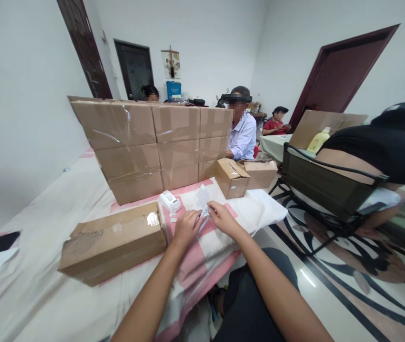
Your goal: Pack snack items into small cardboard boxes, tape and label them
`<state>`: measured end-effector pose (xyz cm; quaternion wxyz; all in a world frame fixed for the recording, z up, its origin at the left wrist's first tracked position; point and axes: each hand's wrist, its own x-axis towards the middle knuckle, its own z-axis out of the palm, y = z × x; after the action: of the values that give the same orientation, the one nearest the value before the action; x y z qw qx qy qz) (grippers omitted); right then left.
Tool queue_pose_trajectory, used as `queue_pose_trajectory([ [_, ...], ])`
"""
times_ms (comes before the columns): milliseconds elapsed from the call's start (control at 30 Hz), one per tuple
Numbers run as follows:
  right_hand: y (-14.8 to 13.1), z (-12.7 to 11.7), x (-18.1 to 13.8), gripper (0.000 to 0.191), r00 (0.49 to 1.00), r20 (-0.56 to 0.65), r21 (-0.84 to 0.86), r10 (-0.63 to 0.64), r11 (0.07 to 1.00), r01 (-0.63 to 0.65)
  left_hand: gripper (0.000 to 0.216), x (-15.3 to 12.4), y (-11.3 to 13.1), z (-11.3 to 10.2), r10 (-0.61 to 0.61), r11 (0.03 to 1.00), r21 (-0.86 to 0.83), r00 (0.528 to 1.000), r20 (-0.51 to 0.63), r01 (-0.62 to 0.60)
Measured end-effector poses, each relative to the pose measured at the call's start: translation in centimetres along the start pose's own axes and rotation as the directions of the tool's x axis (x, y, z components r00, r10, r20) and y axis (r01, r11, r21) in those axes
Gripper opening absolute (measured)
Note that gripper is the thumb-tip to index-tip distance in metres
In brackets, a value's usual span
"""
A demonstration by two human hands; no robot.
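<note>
Between my two hands is a white sheet [203, 194] with rows of small grey print, like a sheet of labels; its far part sticks up past my fingers. My right hand [221, 218] pinches the sheet near its middle with thumb and fingers. Close beside it, my left hand [188, 225] has its fingers closed on the sheet's near edge; its palm faces down. Left of the sheet, on the cloth, stands a small white device [170, 202], its kind unclear. A long cardboard box [117, 237] lies left of my left hand.
A wall of stacked taped cartons [127, 128] stands behind the work spot. Two smaller boxes [231, 179] [259, 175] sit at the right edge of the cloth-covered surface [45, 204]. A person [243, 128] sits behind them; another leans over a folding chair [330, 175] at right.
</note>
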<state>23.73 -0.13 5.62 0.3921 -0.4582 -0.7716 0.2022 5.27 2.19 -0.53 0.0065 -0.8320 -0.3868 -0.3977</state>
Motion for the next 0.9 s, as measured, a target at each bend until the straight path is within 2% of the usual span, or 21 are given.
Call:
queue_pose_trajectory([
  [200,-0.4,-0.1,0.1,0.012,1.000,-0.007,-0.008,0.003,1.000,-0.003,0.024,-0.1,-0.2,0.6,-0.011,1.000,0.027,1.000,0.015,0.011],
  [400,-0.7,-0.3,0.1,0.010,1.000,-0.015,-0.022,0.011,1.000,-0.012,0.022,0.0,-0.2,0.4,-0.041,0.999,0.019,0.999,0.019,0.041],
  [633,-1.1,-0.6,0.0,0.011,0.999,0.000,-0.021,0.039,0.999,-0.039,0.029,0.2,0.5,-0.2,-0.117,0.993,-0.006,0.993,0.019,0.117],
  [800,-0.5,-0.7,0.0,0.014,0.995,-0.016,-0.016,0.098,0.995,-0.098,0.031,0.3,0.7,-0.5,-0.187,0.981,-0.044,0.982,-0.001,0.187],
  [900,0.8,-0.8,0.1,0.017,0.979,-0.094,-0.031,0.181,0.982,-0.185,0.032,0.2,0.7,-0.8,-0.225,0.972,-0.071,0.974,-0.012,0.223],
])
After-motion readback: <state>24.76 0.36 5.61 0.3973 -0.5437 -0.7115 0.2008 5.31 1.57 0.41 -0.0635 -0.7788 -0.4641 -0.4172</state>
